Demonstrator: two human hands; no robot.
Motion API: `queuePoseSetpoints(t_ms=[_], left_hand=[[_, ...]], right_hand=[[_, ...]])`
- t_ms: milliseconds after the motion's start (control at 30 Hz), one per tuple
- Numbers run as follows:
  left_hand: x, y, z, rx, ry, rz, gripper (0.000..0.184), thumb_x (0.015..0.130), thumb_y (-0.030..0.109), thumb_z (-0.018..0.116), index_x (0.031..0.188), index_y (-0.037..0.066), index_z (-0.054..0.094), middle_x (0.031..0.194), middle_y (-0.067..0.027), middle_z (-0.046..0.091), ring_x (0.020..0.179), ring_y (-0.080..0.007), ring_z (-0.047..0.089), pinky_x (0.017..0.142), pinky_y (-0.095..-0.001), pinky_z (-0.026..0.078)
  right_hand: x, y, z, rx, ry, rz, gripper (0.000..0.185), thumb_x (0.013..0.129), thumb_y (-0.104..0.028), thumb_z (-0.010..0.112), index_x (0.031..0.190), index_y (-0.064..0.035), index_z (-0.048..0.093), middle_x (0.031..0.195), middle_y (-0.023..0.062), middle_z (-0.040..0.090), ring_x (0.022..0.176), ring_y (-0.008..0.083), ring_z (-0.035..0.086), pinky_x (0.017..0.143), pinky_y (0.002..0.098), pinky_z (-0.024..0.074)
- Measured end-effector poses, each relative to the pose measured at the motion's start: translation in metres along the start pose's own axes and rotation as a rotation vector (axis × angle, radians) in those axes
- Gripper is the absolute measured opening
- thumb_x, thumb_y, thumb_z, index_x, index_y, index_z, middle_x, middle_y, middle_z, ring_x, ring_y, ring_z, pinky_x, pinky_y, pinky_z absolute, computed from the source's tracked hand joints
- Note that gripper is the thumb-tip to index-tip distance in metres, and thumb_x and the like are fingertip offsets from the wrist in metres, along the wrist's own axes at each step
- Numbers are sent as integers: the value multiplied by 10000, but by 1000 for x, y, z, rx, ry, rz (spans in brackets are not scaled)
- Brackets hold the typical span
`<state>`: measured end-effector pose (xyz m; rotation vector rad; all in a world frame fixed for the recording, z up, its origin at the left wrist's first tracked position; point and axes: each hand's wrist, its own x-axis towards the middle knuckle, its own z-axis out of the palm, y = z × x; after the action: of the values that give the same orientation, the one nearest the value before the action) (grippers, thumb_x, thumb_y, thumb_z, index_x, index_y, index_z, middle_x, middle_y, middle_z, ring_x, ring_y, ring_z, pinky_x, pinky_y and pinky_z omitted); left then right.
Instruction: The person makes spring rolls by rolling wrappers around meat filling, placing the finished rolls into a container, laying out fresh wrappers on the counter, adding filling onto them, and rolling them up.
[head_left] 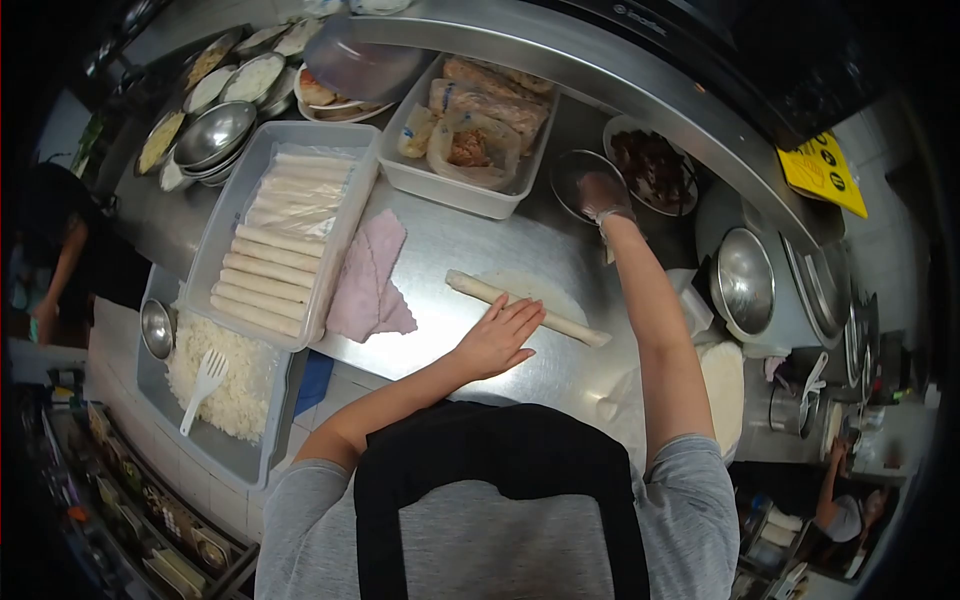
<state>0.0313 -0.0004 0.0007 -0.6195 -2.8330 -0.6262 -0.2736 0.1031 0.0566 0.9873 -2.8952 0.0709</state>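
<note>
A long pale spring roll [577,328] lies slantwise on the steel worktop. My left hand [505,335] rests flat across its middle, fingers stretched out. Just behind the roll a thin, whitish round wrapper [540,287] spreads on the metal. My right hand [607,196], in what looks like a clear plastic glove, reaches into a metal bowl [566,207] at the back; its fingers are blurred and partly hidden. Close by on the right stands a bowl of dark brown food [655,170]. More pale round wrappers [722,385] lie beside my right arm.
A plastic tub of finished rolls [365,170] and a pink cloth [368,280] are on the left. Behind sits a tub of bagged filling [500,205]. A grey bin of white shreds [235,390] holds a fork. Other people [75,240] stand at both sides.
</note>
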Motion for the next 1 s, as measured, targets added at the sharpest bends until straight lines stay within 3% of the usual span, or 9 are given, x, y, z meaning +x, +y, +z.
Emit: queuePoseSetpoints(t_ms=[100, 167, 233, 267, 367, 433, 567, 667, 1000], left_hand=[[-1, 1, -1, 7, -16, -2, 642, 897, 359, 553, 1397, 15, 344, 1439, -142, 359, 1353, -280, 307, 1130, -494, 194], [-1, 0, 0, -10, 13, 12, 644, 897, 355, 553, 1401, 18, 338, 1451, -137, 345, 1357, -278, 300, 1127, -505, 190], [-2, 1, -4, -5, 17, 23, 650, 894, 351, 556, 1406, 21, 331, 1459, -132, 334, 1360, -276, 295, 1126, -512, 185], [-2, 2, -7, 4, 25, 34, 656, 892, 348, 560, 1411, 24, 325, 1466, -128, 324, 1363, -274, 291, 1125, -519, 179], [-5, 7, -8, 30, 21, -42, 657, 885, 369, 557, 1396, 15, 346, 1449, -122, 344, 1347, -274, 308, 1117, -531, 183], [-10, 8, -7, 33, 9, -44, 669, 879, 375, 562, 1399, 16, 343, 1449, -122, 342, 1347, -280, 305, 1114, -534, 183], [-9, 8, -4, 20, -4, -71, 700, 870, 369, 578, 1423, 33, 309, 1473, -114, 311, 1351, -294, 287, 1112, -538, 173], [-11, 8, -3, 38, 18, -63, 704, 869, 373, 580, 1421, 31, 310, 1471, -114, 313, 1348, -291, 291, 1111, -537, 177], [-11, 7, -2, 20, 13, -62, 680, 884, 378, 556, 1419, 35, 312, 1471, -112, 307, 1352, -287, 285, 1110, -537, 179]], right_hand=[[11, 21, 25, 122, 85, 52, 296, 725, -265, 713, 972, -102, 701, 1041, 170, 659, 1014, 360, 611, 868, 453, 491], [-4, 10, -25, 94, -43, 21, 257, 729, -266, 738, 859, -50, 689, 887, 160, 685, 804, 309, 670, 716, 407, 525], [-12, 34, -31, 783, -162, 217, 248, 748, -254, 752, 725, -34, 639, 671, 69, 621, 523, 161, 580, 483, 303, 457], [-28, 30, -49, 1078, -252, 257, 253, 785, -224, 738, 657, -68, 585, 585, -32, 506, 436, 38, 417, 380, 207, 301], [-80, -2, -81, 1222, -268, 459, 205, 787, -166, 733, 666, -84, 589, 550, -49, 483, 448, 21, 412, 378, 172, 257], [-94, 11, -38, 1387, -459, 307, 216, 787, -137, 732, 642, -85, 581, 580, -50, 515, 464, 28, 431, 393, 194, 289], [-109, -25, 14, 537, -606, -166, 306, 675, -293, 785, 672, -32, 626, 653, 91, 622, 602, 204, 587, 574, 365, 465], [-107, -77, -3, 440, -565, 69, 413, 625, -384, 785, 758, -13, 660, 713, 162, 643, 717, 286, 635, 678, 412, 487], [-134, -18, 0, 229, -620, -35, 431, 621, -383, 791, 772, 2, 672, 735, 173, 650, 666, 308, 619, 639, 424, 466]])
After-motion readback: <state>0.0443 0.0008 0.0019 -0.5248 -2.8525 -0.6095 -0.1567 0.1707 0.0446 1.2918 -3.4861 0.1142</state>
